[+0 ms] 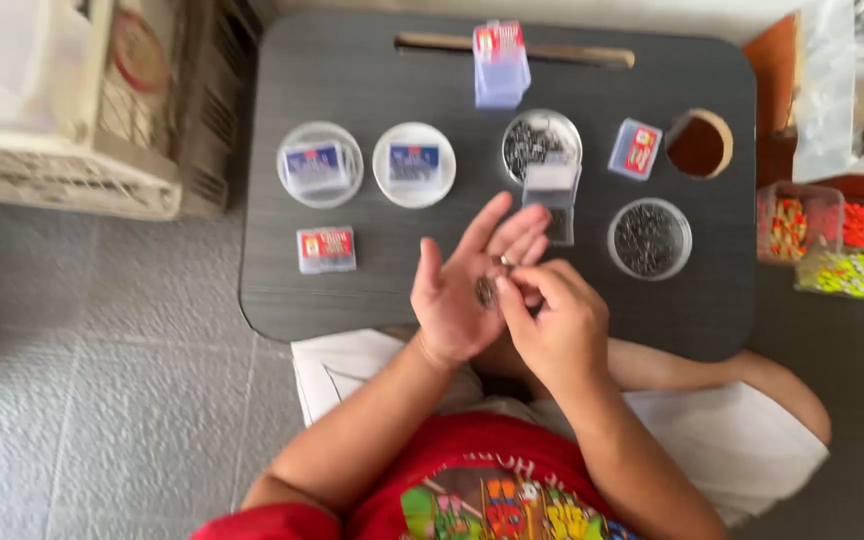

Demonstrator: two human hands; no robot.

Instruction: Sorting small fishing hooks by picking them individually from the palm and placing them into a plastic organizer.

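**Small metal pieces picked from an open palm**

The left hand (467, 285) is held flat and open, palm up, above the near edge of the dark surface (352, 290), with a small heap of tiny metal pieces (486, 291) lying in it. The right hand (550, 322) is curled beside it, its thumb and fingertips pinched together at the palm; what they pinch is too small to tell. Just beyond the fingers stands an open clear plastic box (552, 195), touching a round dish of metal pieces (540, 143). A second such dish (649, 238) sits to the right. Two lidded round containers (319, 164) and a small labelled box (326, 249) lie to the left.
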